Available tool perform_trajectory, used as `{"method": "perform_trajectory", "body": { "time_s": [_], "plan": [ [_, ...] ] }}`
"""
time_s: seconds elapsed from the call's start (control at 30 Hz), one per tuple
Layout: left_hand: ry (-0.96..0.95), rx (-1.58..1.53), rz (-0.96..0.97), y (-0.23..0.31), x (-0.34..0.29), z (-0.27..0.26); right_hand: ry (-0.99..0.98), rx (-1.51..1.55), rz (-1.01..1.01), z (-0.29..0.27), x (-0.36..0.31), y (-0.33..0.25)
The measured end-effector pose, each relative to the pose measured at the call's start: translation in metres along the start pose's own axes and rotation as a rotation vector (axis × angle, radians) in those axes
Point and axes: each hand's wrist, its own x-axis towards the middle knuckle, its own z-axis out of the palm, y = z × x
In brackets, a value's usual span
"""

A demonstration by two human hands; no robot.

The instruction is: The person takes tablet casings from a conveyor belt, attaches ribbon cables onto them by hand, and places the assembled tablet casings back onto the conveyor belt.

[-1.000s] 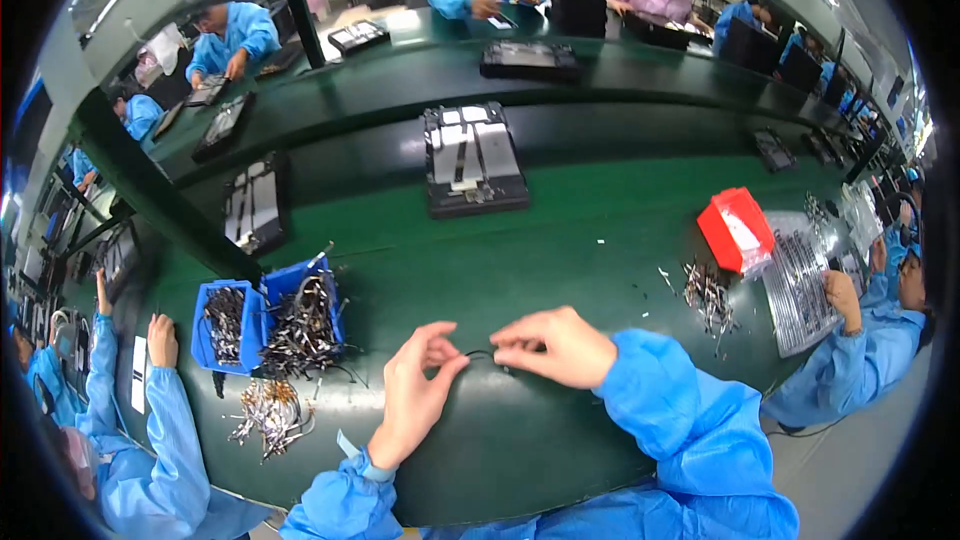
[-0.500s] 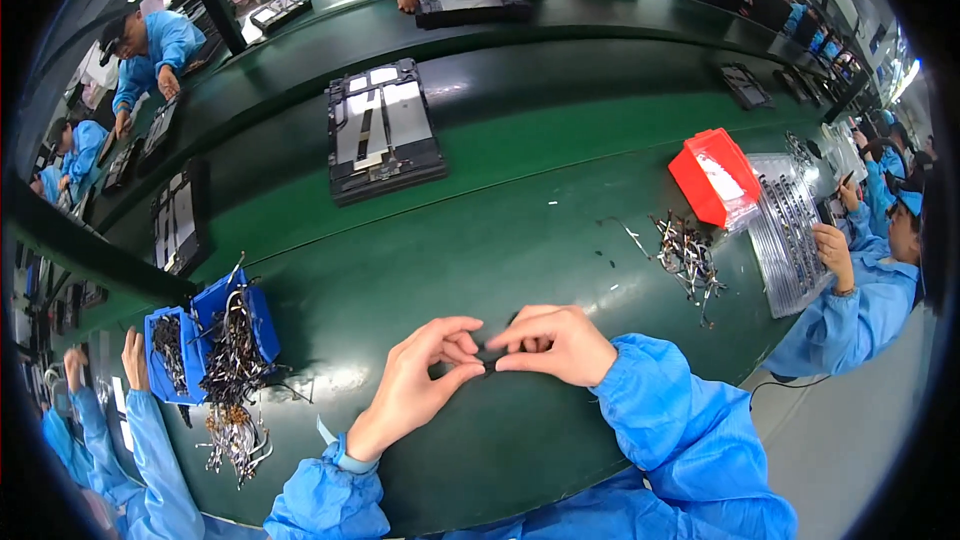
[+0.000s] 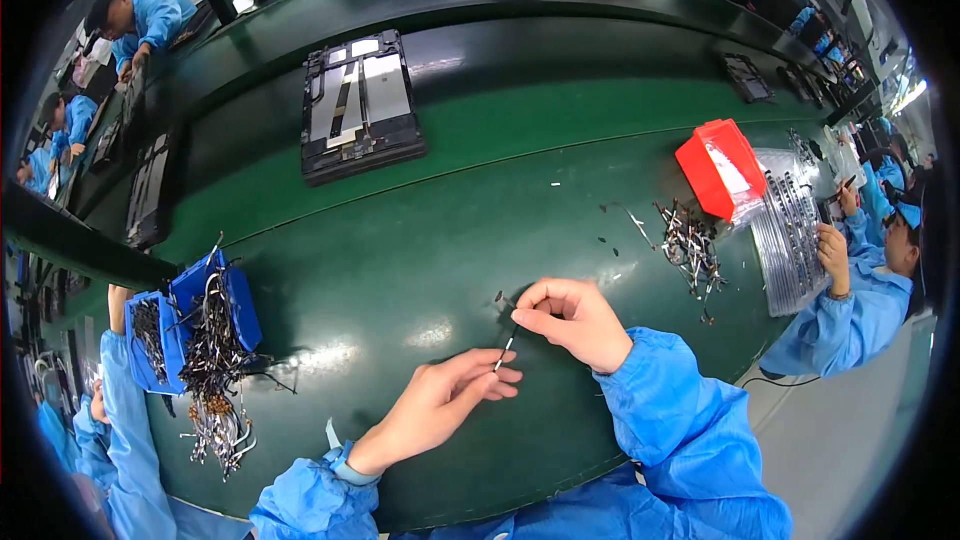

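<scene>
My right hand (image 3: 580, 328) is closed in a pinch on a small thin black-and-white flat cable (image 3: 508, 345) above the green bench. One dark end of the cable pokes out past its fingertips. The lower, whitish end rests between the thumb and fingers of my left hand (image 3: 440, 402), which is closed around it. Left of my hands, two blue bins (image 3: 243, 302) hold black cables, with more cables (image 3: 218, 430) spilling in front. A loose pile of similar short cables (image 3: 690, 245) lies to the right.
A red bin (image 3: 722, 170) and a clear ribbed tray (image 3: 790, 240) stand at the right, where a co-worker's hand (image 3: 832, 252) touches the tray. An opened tablet-like device (image 3: 362, 105) lies on the far belt. Another co-worker's sleeve (image 3: 130, 440) is at the left edge.
My hands have drawn apart; the right went up and right, and the cable between them now shows. The opened devices on the belt have shifted left in view.
</scene>
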Motion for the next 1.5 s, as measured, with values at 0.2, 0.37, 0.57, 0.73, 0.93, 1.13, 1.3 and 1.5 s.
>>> {"method": "perform_trajectory", "body": {
  "time_s": [0.2,0.37,0.57,0.73,0.93,1.13,1.3,1.5],
  "plan": [
    [0.039,-0.039,0.042,-0.004,0.0,0.003,0.233,-0.426,-0.631,0.024,-0.019,-0.015],
    [0.077,0.005,0.155,-0.004,0.0,0.004,0.083,-0.404,-0.568,0.026,-0.021,-0.008],
    [0.065,-0.04,0.151,0.001,-0.001,0.005,0.046,0.09,-0.291,0.021,-0.018,-0.003],
    [0.175,-0.124,0.147,-0.014,0.002,0.003,0.185,-0.584,-0.858,0.026,-0.019,-0.001],
    [0.283,0.277,0.298,-0.01,-0.001,0.009,0.125,-0.599,-0.856,0.025,-0.017,0.005],
    [0.334,0.467,0.376,-0.006,-0.006,0.011,0.114,-0.772,-1.128,0.029,-0.013,0.004],
    [0.316,0.299,0.35,-0.012,-0.007,0.018,0.091,-0.734,-1.15,0.022,-0.016,-0.001],
    [0.313,0.606,0.483,-0.009,-0.008,0.021,0.076,-0.699,-1.185,0.015,-0.023,-0.002]
  ]
}}
